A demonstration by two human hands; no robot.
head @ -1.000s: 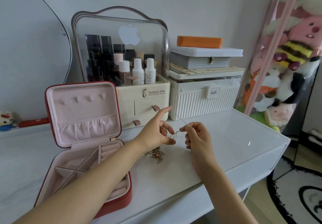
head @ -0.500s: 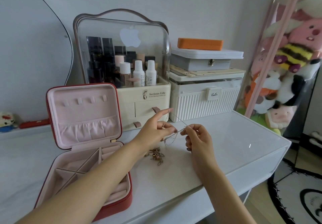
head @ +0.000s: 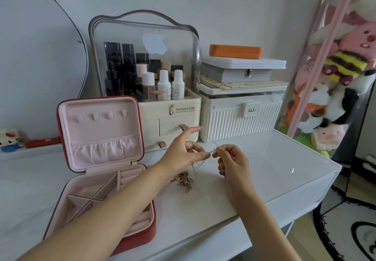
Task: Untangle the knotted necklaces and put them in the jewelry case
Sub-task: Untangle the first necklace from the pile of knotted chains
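Two hands meet over the white worktop, both forearms reaching in from the lower edge. The left hand pinches the thin chains between thumb and middle finger, its index finger stretched up and forward with a strand looped over the tip. The right hand pinches the same strands at its thumb and forefinger, the other fingers curled under; the two pinches sit almost tip to tip. From there the chains hang down to a knotted clump of pendants lying on the worktop just right of the case.

The red jewelry case stands open on the left, lid upright. Its pink tray is split by dividers with ring rolls at the right; the visible compartments hold nothing. Behind, a clear-lidded organizer holds bottles, and beside it a white ribbed box carries a grey box and an orange case.
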